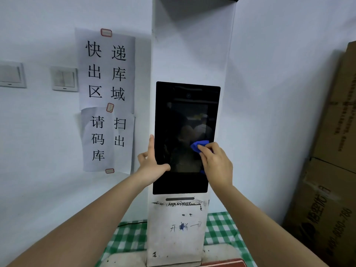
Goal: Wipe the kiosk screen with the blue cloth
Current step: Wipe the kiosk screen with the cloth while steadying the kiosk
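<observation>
A tall white kiosk (177,232) stands against the wall with a dark, switched-off screen (181,116) on its front. My right hand (216,164) is shut on a bunched blue cloth (198,145) and presses it against the right-middle part of the screen. My left hand (152,160) grips the screen's left edge, fingers along the side and thumb lying on the glass. Most of the cloth is hidden under my right fingers.
Paper signs with Chinese characters (107,74) are taped to the wall left of the kiosk, beside two light switches (64,79). Stacked cardboard boxes (331,170) stand close on the right. A green checked cloth (127,239) covers the surface at the kiosk's base.
</observation>
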{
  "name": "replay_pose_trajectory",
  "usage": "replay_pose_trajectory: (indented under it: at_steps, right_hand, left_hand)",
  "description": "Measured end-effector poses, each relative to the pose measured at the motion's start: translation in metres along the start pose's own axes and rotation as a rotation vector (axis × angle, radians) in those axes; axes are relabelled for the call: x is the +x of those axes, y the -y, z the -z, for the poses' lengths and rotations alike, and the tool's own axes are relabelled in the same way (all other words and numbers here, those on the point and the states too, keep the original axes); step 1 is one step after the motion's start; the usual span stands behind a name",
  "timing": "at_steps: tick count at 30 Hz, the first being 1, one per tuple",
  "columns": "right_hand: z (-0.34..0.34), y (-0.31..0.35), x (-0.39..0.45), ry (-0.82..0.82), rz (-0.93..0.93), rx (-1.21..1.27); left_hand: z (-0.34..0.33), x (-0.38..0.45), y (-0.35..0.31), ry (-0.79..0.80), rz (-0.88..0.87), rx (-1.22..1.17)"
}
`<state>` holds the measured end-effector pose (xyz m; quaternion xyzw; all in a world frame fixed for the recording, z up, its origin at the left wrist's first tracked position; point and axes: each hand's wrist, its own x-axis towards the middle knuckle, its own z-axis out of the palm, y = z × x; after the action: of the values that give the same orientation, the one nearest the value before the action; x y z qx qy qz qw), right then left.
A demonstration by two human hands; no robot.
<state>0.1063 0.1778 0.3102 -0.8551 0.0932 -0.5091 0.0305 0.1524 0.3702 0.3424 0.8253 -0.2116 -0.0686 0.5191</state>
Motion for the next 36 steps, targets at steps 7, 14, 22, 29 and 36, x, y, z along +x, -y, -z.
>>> replay_pose_trajectory:
  at_steps: [7,14,22,29,36]
  right_hand:
    - [0.011,0.002,0.027,-0.077,-0.24,0.105]
    - [0.005,0.002,0.015,-0.03,0.112,-0.054]
    - [-0.004,0.024,0.024,-0.087,-0.264,0.199]
    - [0.002,0.02,0.033,-0.116,-0.092,0.07]
    - [-0.016,0.041,0.014,-0.027,0.061,0.043]
  left_hand:
    - [0.002,0.001,0.001,0.026,-0.008,0.042]
    - [0.006,0.001,0.001,0.063,0.004,0.068]
    - [0.006,0.002,0.002,0.063,0.007,0.054]
    - [0.007,0.001,0.001,0.082,0.007,0.055]
    - [0.008,0.002,0.001,0.084,0.016,0.044]
